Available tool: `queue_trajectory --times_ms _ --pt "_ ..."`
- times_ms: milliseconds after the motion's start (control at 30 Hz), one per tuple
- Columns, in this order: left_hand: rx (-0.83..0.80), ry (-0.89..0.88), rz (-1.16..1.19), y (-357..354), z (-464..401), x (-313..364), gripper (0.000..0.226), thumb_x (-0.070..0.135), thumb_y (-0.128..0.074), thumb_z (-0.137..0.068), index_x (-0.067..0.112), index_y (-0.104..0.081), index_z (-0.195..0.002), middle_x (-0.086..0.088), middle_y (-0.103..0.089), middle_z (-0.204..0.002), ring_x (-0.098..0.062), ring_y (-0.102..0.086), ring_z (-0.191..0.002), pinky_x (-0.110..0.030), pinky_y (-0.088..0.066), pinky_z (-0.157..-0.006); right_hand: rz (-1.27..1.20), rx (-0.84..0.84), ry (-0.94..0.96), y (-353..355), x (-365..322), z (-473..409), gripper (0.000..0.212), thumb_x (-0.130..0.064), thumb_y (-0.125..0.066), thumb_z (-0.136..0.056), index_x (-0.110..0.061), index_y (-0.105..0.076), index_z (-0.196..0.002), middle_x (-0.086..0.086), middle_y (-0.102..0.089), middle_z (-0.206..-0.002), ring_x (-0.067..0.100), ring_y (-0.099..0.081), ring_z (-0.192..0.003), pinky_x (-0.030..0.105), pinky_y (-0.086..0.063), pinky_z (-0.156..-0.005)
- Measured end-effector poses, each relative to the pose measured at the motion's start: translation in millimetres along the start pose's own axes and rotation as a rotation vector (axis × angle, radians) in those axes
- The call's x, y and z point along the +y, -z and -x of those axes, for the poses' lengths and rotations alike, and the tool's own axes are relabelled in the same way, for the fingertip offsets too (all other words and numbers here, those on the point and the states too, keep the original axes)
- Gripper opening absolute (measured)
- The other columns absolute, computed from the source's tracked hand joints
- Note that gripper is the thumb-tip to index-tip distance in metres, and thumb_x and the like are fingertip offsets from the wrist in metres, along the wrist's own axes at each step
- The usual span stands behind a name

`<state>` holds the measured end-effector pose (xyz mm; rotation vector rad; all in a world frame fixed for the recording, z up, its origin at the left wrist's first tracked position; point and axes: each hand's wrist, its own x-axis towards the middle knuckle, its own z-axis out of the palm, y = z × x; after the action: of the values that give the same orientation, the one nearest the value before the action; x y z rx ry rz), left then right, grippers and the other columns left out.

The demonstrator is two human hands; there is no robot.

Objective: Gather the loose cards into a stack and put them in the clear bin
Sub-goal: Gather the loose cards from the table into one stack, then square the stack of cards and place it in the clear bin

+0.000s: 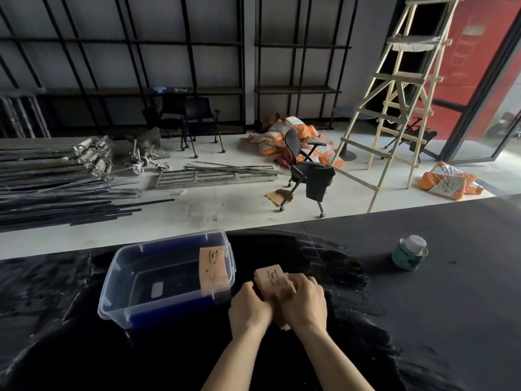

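i judge gathering nearly done: left hand (249, 307) and right hand (303, 299) closed around cards (270, 279) on bench (423, 320); some already inside clear bin (118, 277).

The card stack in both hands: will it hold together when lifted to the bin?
Probably only if squeezed: the card stack looks uneven, edges fanned between the left hand and right hand. The cards look thin, so likely light and slightly bendy.

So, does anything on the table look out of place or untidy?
Yes. The cards between both hands are fanned unevenly, not yet a square stack. One stack of cards leans tilted against the clear bin's right wall instead of lying flat.
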<state>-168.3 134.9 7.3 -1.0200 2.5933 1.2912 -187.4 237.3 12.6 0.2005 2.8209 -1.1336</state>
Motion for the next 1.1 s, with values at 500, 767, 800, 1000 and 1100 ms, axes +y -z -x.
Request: queue_trajectory --times_ms 500,767,800,1000,1100 --pt "-0.172 0.061 0.463 0.1 17.7 -24.5 0.066 0.009 -0.079 -0.079 0.019 -0.054 -0.139 -0.008 -0.069 -0.127 -0.024 -0.066 -0.116 -0.044 -0.054 -0.104 -0.518 -0.333 -0.215 5.2 19.7 2.1 0.055 0.003 -0.071 -0.069 -0.010 -0.071 -0.122 0.009 -0.083 -0.096 0.023 -0.080 -0.078 0.035 -0.064 -0.061" --pt "-0.218 -0.147 0.642 65.2 57.6 -71.5 0.056 0.001 -0.074 -0.086 0.024 -0.057 -0.135 -0.001 -0.072 -0.121 -0.016 -0.067 -0.115 -0.028 -0.055 -0.091 -0.751 -0.443 -0.016 -5.0 8.2 75.4 0.050 0.017 -0.062 -0.085 -0.018 -0.070 -0.120 0.014 -0.082 -0.107 0.030 -0.080 -0.099 0.042 -0.066 -0.076" --pt "-0.198 -0.190 0.607 76.3 62.2 -82.0 0.054 0.003 -0.075 -0.086 0.026 -0.060 -0.132 0.001 -0.073 -0.119 -0.014 -0.067 -0.114 -0.026 -0.055 -0.093 -0.734 -0.470 0.024 -11.8 4.3 85.6 0.052 0.019 -0.059 -0.085 -0.017 -0.069 -0.122 0.013 -0.082 -0.107 0.029 -0.080 -0.100 0.039 -0.066 -0.075" --pt "-0.059 -0.369 0.527 125.1 78.5 -141.7 0.061 -0.008 -0.071 -0.085 0.032 -0.059 -0.130 0.011 -0.073 -0.119 -0.006 -0.068 -0.115 -0.024 -0.058 -0.094 -0.658 -0.518 0.243 -56.3 -28.5 133.3 0.063 0.021 -0.049 -0.084 -0.022 -0.060 -0.128 0.012 -0.079 -0.117 0.028 -0.076 -0.111 0.048 -0.064 -0.094" --pt "-0.015 -0.385 0.492 131.2 77.7 -162.3 0.065 -0.012 -0.068 -0.085 0.033 -0.057 -0.131 0.009 -0.071 -0.123 -0.007 -0.066 -0.120 -0.035 -0.057 -0.101 -0.588 -0.523 0.322 -75.3 -36.1 142.2 0.068 0.019 -0.046 -0.080 -0.022 -0.055 -0.133 0.009 -0.076 -0.121 0.022 -0.073 -0.116 0.048 -0.061 -0.100"
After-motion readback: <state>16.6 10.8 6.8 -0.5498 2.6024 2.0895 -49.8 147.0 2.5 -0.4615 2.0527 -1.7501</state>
